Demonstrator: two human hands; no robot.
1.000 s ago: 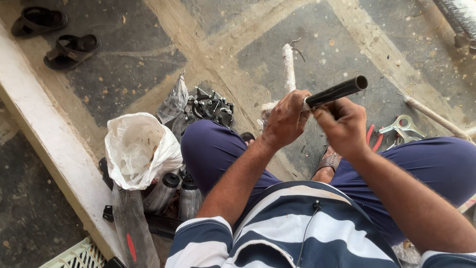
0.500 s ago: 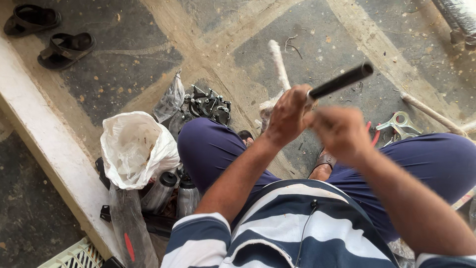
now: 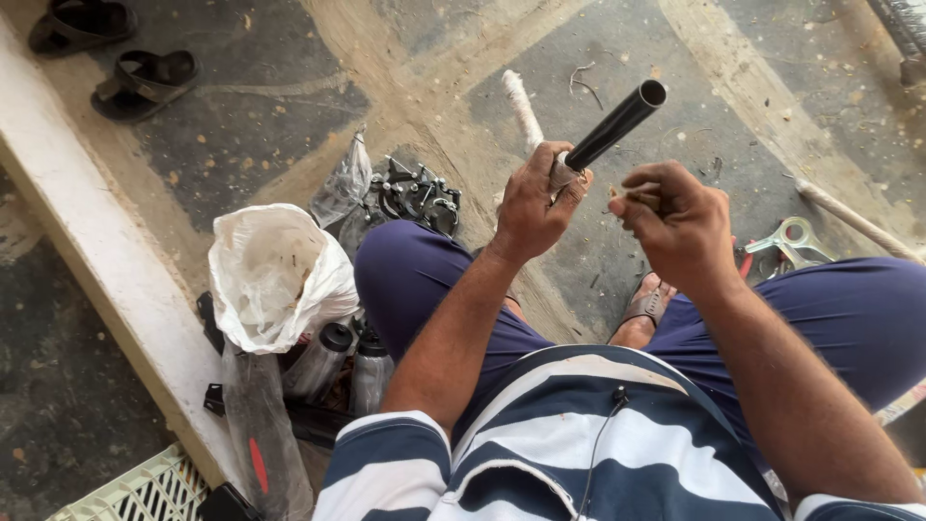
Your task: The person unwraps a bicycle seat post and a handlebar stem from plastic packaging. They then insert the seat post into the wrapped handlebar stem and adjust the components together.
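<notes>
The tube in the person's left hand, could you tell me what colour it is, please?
The tube is black with an open end, clearest in the head view, gripped by the left hand.

black tube [image 3: 617,123] tilted steeper (open end higher), right hand [image 3: 675,222] drawn back

At ten o'clock we see a pair of dark sandals [image 3: 116,53] on the stone floor [image 3: 270,87]. At eight o'clock a crumpled white plastic bag [image 3: 275,275] sits above two capped bottles [image 3: 342,362]. Metal pliers [image 3: 786,241] lie at three o'clock.
</notes>
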